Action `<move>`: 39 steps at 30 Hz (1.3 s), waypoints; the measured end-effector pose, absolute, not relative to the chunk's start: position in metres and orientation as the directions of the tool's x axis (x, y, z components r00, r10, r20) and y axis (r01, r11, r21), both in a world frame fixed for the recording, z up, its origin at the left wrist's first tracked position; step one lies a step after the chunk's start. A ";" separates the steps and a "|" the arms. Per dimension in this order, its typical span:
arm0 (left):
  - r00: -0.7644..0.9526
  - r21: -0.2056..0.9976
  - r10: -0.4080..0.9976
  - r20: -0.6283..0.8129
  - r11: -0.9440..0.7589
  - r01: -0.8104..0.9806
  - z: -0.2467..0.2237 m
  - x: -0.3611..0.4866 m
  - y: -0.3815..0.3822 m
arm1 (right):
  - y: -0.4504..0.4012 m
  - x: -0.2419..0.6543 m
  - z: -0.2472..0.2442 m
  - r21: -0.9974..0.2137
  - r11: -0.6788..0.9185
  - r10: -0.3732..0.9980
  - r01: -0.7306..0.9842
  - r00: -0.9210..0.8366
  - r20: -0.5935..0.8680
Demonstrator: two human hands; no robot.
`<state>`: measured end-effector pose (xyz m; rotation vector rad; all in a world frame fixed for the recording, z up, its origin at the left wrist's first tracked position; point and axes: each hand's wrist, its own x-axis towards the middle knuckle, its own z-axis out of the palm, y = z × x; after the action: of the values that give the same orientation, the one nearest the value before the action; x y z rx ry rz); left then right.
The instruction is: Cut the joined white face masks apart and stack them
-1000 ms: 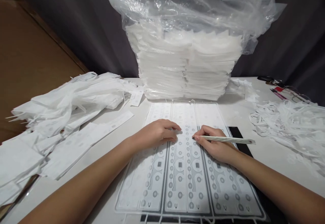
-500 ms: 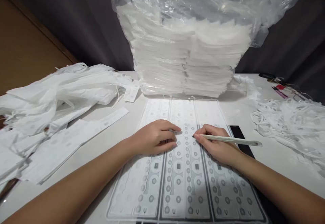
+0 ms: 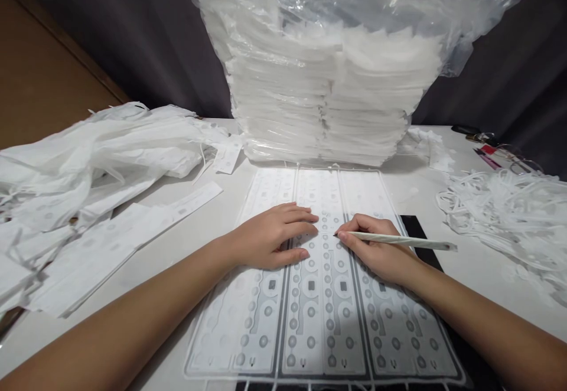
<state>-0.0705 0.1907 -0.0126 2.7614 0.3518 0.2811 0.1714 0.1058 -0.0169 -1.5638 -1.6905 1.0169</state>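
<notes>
A translucent white sheet (image 3: 310,349) printed with grey circles, dark squares and strip-shaped panels lies flat before me. My left hand (image 3: 274,237) rests palm down on its middle, fingers stretched out and holding nothing. Just to the right, my right hand (image 3: 372,246) pinches a slim white pen-like tool (image 3: 403,239) in a writing grip. The tool's dark, pointed tip is at a line between printed panels, close to my left fingertips. Its back end sticks out to the right. Whether it is a pen or a blade I cannot tell.
Behind the sheet stands a tall stack of white sheets (image 3: 283,101) inside a clear plastic bag (image 3: 354,1). Cut strips and loose white sheets (image 3: 101,149) pile up at left. Thin white offcuts (image 3: 500,202) are heaped at right. A black mat (image 3: 419,243) shows under the sheet.
My left fingers have spread a little and shifted slightly up. The tool's tip has moved slightly left and up, and the whole view has shifted a little.
</notes>
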 end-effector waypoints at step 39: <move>0.960 0.300 0.273 0.067 -0.923 0.242 -0.008 -0.071 0.195 | 0.091 0.222 -0.021 -0.851 -0.008 1.000 0.526 0.004 -0.007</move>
<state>-0.0714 0.1950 -0.0085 2.8186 0.3788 0.1556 0.2219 0.0912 -0.0207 -1.6118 -1.5986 0.8989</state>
